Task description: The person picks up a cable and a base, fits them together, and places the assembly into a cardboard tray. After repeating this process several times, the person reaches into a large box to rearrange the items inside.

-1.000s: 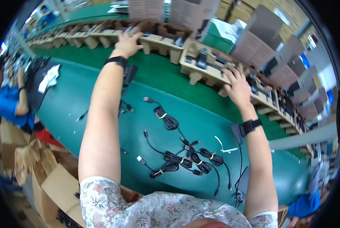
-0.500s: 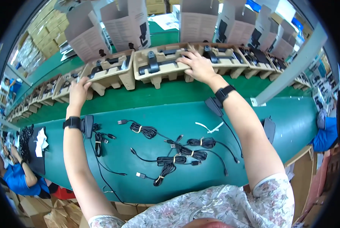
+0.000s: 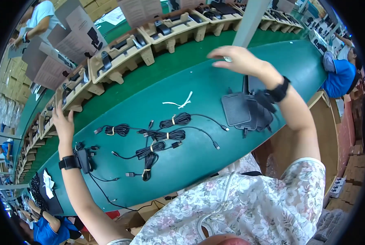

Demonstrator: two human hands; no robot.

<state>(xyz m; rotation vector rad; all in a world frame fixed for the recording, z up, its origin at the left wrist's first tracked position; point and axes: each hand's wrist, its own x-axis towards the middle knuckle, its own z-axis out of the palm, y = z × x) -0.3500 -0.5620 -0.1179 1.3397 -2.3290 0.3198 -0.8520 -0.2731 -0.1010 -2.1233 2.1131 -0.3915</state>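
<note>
My left hand (image 3: 63, 124) is at the near edge of the row of moulded brown trays (image 3: 78, 98), fingers stretched upward and thumb apart. It is open; whether its fingertips touch a tray, I cannot tell. My right hand (image 3: 243, 62) hovers over the green table beside a grey post, its fingers and thumb apart. A small pale spot shows by its fingers, too small to name. Below that hand lie several flat black pads (image 3: 236, 109). Several black USB cables (image 3: 170, 135), coiled and tied with pale bands, rest on the table between my arms. Each wrist wears a black strap.
Trays with black parts and raised printed box flaps (image 3: 82, 28) curve along the far side. The grey post (image 3: 250, 22) rises at the table's far edge. White strips (image 3: 181, 102) lie beyond the cables. People in blue sit at both sides; another person stands far left.
My view has turned to the right. My right hand has left the tray and come over the table to the right. My left hand has shifted left along the tray row.
</note>
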